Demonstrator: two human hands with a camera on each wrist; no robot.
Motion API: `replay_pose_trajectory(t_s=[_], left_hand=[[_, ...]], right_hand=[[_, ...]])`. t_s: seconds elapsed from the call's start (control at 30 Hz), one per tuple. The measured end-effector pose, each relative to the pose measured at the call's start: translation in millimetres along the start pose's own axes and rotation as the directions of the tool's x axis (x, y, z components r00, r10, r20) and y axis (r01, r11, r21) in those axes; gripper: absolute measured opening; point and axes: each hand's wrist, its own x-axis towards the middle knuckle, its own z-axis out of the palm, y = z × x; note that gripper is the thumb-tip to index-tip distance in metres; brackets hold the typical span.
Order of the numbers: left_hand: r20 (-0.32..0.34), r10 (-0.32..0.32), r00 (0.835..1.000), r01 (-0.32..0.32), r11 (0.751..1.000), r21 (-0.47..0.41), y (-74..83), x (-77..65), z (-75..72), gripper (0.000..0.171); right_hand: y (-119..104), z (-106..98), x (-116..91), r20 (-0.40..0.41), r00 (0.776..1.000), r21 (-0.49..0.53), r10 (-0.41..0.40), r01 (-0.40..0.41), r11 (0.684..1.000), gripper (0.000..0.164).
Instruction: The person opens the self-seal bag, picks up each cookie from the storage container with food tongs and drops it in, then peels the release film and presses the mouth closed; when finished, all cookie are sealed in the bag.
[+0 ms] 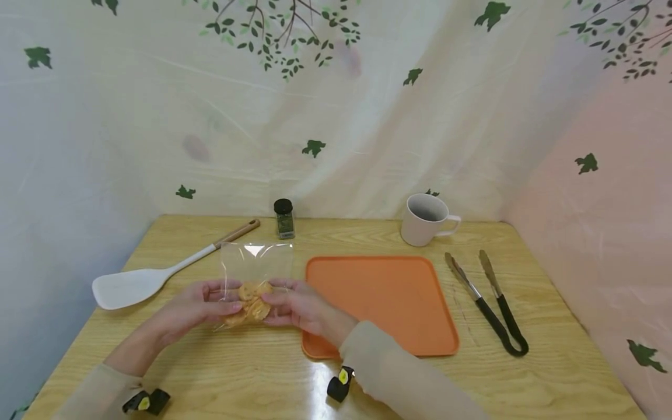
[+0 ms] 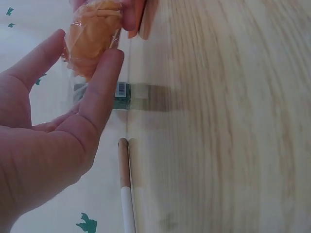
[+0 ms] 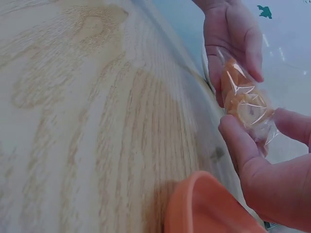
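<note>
A clear plastic bag (image 1: 256, 263) with several golden, crinkled snack pieces (image 1: 255, 304) at its bottom is held between both hands, left of the orange tray. My left hand (image 1: 214, 301) pinches the bag's left side, thumb in front and fingers behind. On the other side my right hand (image 1: 300, 307) grips it in the same way. In the left wrist view the filled bag (image 2: 93, 36) shows between thumb and fingers. The right wrist view has the bag (image 3: 248, 104) slanting between the two hands, apparently raised off the table. What the snack pieces are exactly, I cannot tell.
An orange tray (image 1: 378, 303) lies beside the right hand. Further right are black-handled tongs (image 1: 493, 309), with a white mug (image 1: 424, 221) behind. A white spatula (image 1: 131, 287) lies at the left; a black-capped spice jar (image 1: 284, 220) stands at the back.
</note>
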Motion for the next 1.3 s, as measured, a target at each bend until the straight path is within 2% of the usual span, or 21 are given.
replay_pose_trajectory(t_s=[0.13, 0.4, 0.57, 0.73, 0.9, 1.03, 1.3], left_hand=[[-0.015, -0.027, 1.000, 0.027, 0.999, 0.025, -5.9, 2.4, -1.0, 0.077], [-0.034, -0.007, 0.999, 0.010, 0.997, 0.074, -14.0, 3.9, -3.0, 0.076], [-0.002, -0.004, 1.000, 0.005, 0.998, 0.059, -13.4, 2.1, -4.2, 0.081], [0.027, -0.027, 0.999, 0.026, 0.998, 0.051, -13.3, -2.9, -6.0, 0.084], [-0.009, -0.025, 1.000, 0.026, 0.998, 0.059, -15.6, -6.6, -7.4, 0.089], [-0.044, -0.019, 0.999, 0.023, 0.995, 0.100, -15.3, -8.6, -9.2, 0.091], [-0.031, -0.038, 0.999, 0.042, 0.992, 0.122, -15.2, -10.9, -12.0, 0.090]], right_hand=[[3.9, -0.4, -1.4, 0.015, 1.000, 0.007, 0.024, -0.024, 1.000, 0.064], [6.7, -1.1, -1.7, 0.026, 0.999, -0.003, 0.040, -0.040, 0.999, 0.068], [8.3, 0.1, -4.5, 0.038, 0.999, -0.021, 0.038, -0.037, 0.999, 0.067], [9.6, 3.0, -8.8, 0.031, 0.998, -0.043, 0.045, -0.044, 0.998, 0.071], [9.0, 2.1, -11.5, 0.002, 0.999, -0.041, 0.046, -0.046, 0.998, 0.075], [8.3, 0.2, -12.9, -0.012, 0.999, -0.047, 0.040, -0.040, 0.998, 0.078], [10.7, 0.5, -13.2, -0.018, 0.999, -0.057, 0.049, -0.050, 0.997, 0.078]])
